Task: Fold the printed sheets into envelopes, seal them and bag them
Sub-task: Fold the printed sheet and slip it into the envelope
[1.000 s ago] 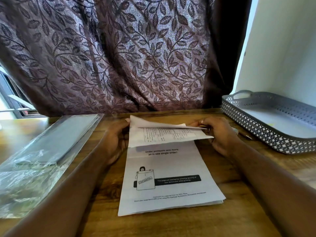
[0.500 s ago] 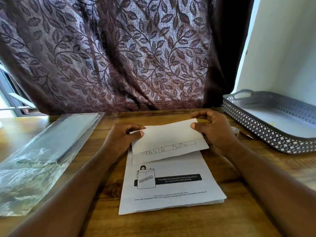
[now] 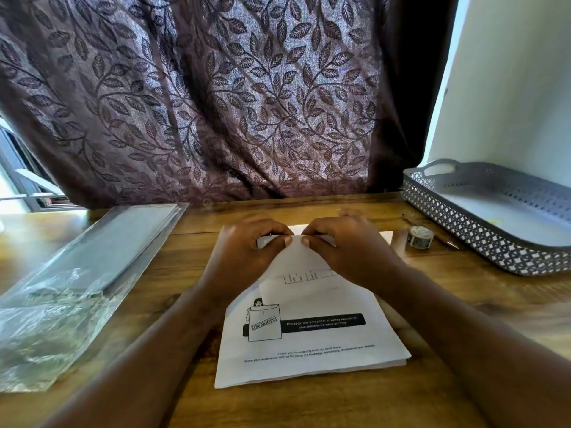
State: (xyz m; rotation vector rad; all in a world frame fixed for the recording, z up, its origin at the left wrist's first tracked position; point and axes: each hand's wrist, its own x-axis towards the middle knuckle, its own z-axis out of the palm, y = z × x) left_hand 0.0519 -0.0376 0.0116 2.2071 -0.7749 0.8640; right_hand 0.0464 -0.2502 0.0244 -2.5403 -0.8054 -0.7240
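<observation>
A stack of printed sheets [image 3: 312,344] lies in the middle of the wooden table, its top page showing a "confidential" drawing and a black banner. On its far end lies a folded sheet [image 3: 304,273] with its blank back up. My left hand [image 3: 247,248] and my right hand [image 3: 343,245] meet at that sheet's far fold, thumbs tip to tip, fingers curled over the folded edge. The hands cover most of the fold. A pile of clear plastic bags [image 3: 71,279] lies to the left.
A grey perforated tray [image 3: 469,223] stands at the right against a white wall. A small roll of tape [image 3: 419,236] and a thin pen [image 3: 445,239] lie beside it. A leaf-patterned curtain [image 3: 216,103] hangs behind the table.
The top sheet has been folded over toward me, blank side up. Both hands moved from its outer corners to the middle of the far fold and now press there.
</observation>
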